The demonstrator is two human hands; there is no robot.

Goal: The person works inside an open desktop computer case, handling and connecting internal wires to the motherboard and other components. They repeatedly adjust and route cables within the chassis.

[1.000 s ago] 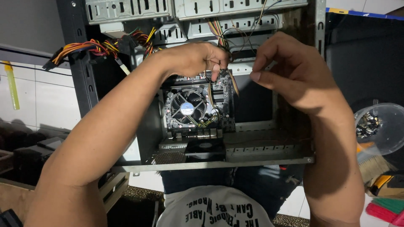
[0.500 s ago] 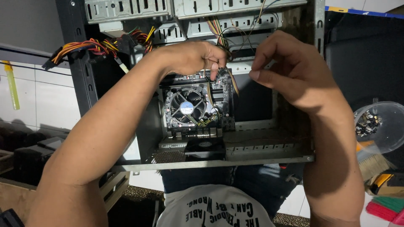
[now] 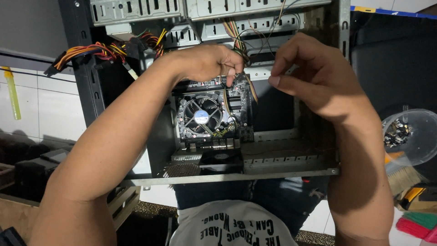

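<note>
Several thin wires point(image 3: 240, 50) hang in a bundle at the upper middle of the frame, inside the open computer case point(image 3: 255, 173). Their long axis runs nearly top to bottom, from the drive bays above down toward the motherboard point(image 3: 241, 107), leaning a little to the right at the lower end. My left hand point(image 3: 205, 61) is closed around the lower part of the bundle, fingertips curled in just above the board. My right hand point(image 3: 314, 75) sits just right of it, thumb and forefinger pinched together; I cannot tell whether a strand or a small plug lies between them. Just below the wires sits the cooler fan point(image 3: 202, 116), and I judge a slack strand could drop into its blades. A hard tug could also strain the fine leads or bend pins on the board. Coloured power cables point(image 3: 104, 50) trail at upper left. A clear bowl of small parts point(image 3: 412, 136) rests at the right edge.
</note>
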